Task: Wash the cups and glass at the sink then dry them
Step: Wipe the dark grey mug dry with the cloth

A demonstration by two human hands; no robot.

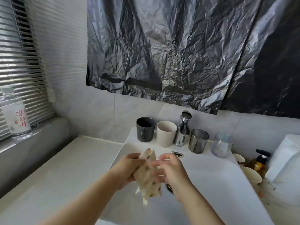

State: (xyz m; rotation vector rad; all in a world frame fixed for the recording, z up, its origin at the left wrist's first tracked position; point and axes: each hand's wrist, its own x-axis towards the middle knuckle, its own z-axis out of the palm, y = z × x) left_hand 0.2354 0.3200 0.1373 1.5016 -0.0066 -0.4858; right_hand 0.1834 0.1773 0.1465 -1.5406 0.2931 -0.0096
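A dark grey mug (145,129), a cream cup (166,133), a smoky glass cup (198,141) and a clear glass (222,145) stand in a row on the back ledge of the white sink (211,184), either side of the chrome tap (183,129). Over the basin, my left hand (129,169) grips a cream cloth with brown dots (147,176) that hangs down crumpled. My right hand (172,169) is at the cloth's right side, its blurred fingers pinching it.
A white counter (56,168) lies left of the sink. At the right stand a pump bottle (260,161), two cream paper cups (251,176) and a white paper roll (287,158). A water bottle (16,116) sits on the window sill. Black plastic sheet (178,54) covers the wall.
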